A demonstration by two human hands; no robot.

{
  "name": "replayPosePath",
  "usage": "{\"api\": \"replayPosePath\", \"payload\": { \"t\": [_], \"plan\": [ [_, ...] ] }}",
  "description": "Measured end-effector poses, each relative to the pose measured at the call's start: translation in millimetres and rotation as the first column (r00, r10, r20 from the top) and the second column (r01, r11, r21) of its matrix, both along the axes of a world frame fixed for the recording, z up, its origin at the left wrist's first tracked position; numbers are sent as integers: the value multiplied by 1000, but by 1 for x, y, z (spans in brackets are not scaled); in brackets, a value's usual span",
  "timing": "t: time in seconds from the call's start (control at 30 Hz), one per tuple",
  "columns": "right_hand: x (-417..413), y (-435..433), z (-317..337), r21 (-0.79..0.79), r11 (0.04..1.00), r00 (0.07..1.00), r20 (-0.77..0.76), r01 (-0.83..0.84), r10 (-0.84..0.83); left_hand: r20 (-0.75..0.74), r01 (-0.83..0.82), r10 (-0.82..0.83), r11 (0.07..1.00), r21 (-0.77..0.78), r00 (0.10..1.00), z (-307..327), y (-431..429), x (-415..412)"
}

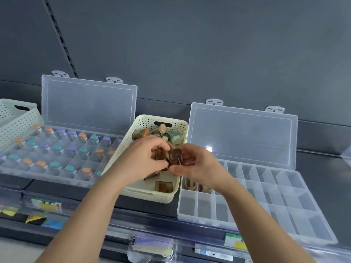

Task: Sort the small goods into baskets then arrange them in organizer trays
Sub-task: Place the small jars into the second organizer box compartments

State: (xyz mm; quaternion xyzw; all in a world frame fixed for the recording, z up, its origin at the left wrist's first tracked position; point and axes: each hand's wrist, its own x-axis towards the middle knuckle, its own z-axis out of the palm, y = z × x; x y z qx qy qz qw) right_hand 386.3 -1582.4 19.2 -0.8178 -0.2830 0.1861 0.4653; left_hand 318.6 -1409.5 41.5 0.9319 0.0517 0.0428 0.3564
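The dark grey shelf [322, 168] carries all items; a grey back panel [190, 44] stands behind it.

The right organizer tray [284, 215] is a clear plastic box on the right of the shelf, with its lid [243, 133] raised at the far side. Most visible compartments hold nothing. Brown items [190, 182] sit in compartments near its left edge, partly hidden by the right wrist.

The left organizer tray [38, 178] is a matching clear box on the left, also with its lid [89, 105] raised. Its compartments hold small vials [55, 165] with orange, teal and purple caps, standing upright.

The centre basket [152, 196], cream and perforated, stands between the two trays, just beside the right one. It contains a mixed pile of small jars [140, 133] at its far end and more brown pieces at its near end.

A second cream basket [17, 122] stands at the far left, behind the left tray.

The left hand [144, 158] is over the centre basket, fingers curled and clamped on the first brown bottle [159, 155].

The right hand [197, 166] is over the basket's right rim, fingers curled and clamped on the second brown bottle [175, 156]. The two bottles are held upright, side by side. Whether they touch cannot be determined.

Price labels [47, 204] line the near edge of the shelf.
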Motion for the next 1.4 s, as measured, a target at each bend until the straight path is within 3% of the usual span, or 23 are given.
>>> {"api": "replayPosePath", "payload": {
  "t": [0.13, 0.37, 0.7, 1.03, 1.4],
  "plan": [
    [-4, -28, 6, -53, 994, 987, 129, 99, -91, 12, 104, -103, 994, -20, 995, 6, -19, 1],
    [-23, -64, -5, -40, 994, 988, 118, 105, -100, -52, 276, -271, 949, 155, 961, -2, -50, -6],
    [-40, -75, -27, -306, 944, 933, 361, 123, -5, -42, 339, -350, 860, 383, 936, -30, -73, -21],
    [-37, -73, -34, -449, 891, 956, 286, 69, 69, -138, 398, -388, 740, 543, 911, -46, -78, -23],
    [-39, -69, -32, -501, 858, 922, 375, 115, 96, -136, 384, -376, 732, 563, 917, -52, -74, -24]
  ]
}}
